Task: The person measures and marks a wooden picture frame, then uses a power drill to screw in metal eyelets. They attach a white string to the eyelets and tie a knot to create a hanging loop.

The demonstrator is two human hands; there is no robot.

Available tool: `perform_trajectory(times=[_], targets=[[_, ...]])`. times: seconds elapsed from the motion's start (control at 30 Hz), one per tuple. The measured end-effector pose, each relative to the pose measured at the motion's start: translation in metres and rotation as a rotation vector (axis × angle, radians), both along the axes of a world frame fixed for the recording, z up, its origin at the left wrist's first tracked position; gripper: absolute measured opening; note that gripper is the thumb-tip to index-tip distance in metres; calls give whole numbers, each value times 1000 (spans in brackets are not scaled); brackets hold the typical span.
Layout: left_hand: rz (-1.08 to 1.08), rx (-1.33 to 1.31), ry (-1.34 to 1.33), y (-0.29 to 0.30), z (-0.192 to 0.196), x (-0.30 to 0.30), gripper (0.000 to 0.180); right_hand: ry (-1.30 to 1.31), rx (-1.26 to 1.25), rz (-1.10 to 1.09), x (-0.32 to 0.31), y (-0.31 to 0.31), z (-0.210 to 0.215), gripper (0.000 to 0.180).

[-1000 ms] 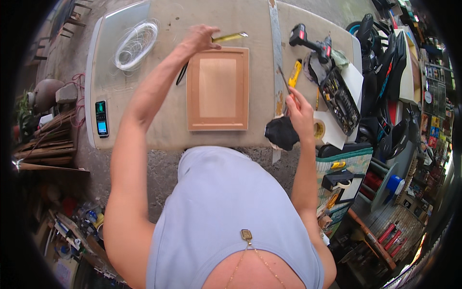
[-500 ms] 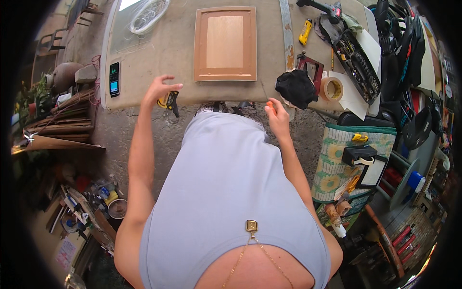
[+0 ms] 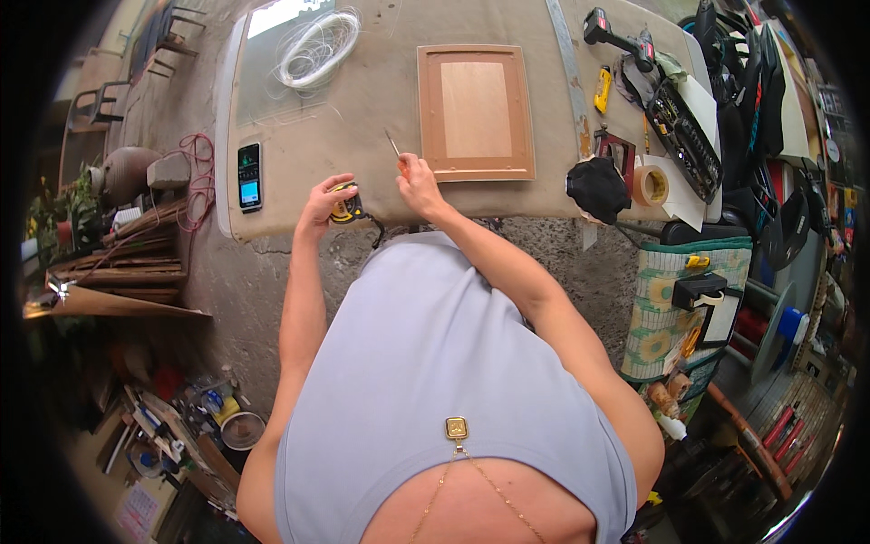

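Gripping a yellow and black tape measure (image 3: 346, 207), the left hand (image 3: 324, 201) has its fingers curled around the case at the near edge of the desk (image 3: 381, 100), close to the person's body. The right hand (image 3: 419, 179) is pressed together around a pencil (image 3: 394, 148), pinching it near its lower end so that the thin shaft points up and to the left over the desk's cloth-like cover. Just beside the right hand, to its right, lies a wooden panel (image 3: 476, 111) with a raised frame, flat on the desk and not touched by either hand. A phone (image 3: 249, 176) with a lit screen lies to the left of the left hand, near the desk's left edge, and a coil of white wire (image 3: 315, 47) sits at the far left corner. To the right of the panel a long metal ruler (image 3: 567, 68) runs away from the person, with a dark cap (image 3: 598, 189) and a roll of tape (image 3: 651, 185) near the desk's right end.
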State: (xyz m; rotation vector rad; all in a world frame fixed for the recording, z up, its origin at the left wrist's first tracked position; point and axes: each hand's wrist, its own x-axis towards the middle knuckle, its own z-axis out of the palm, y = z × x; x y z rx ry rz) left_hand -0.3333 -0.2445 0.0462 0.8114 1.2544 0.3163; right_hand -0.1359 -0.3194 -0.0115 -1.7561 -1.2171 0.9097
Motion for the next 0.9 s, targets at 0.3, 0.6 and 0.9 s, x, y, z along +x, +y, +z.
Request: perform_trajectory(times=[0.3, 0.6, 0.9], targets=[[-318, 306, 313, 69, -41, 11, 50, 297, 326, -48, 33, -15, 238, 29], [-520, 615, 544, 69, -83, -6, 48, -22, 1489, -113, 41, -69, 407, 43], [-326, 1200, 677, 26, -30, 109, 52, 266, 1738, 116, 109, -100, 417, 33]])
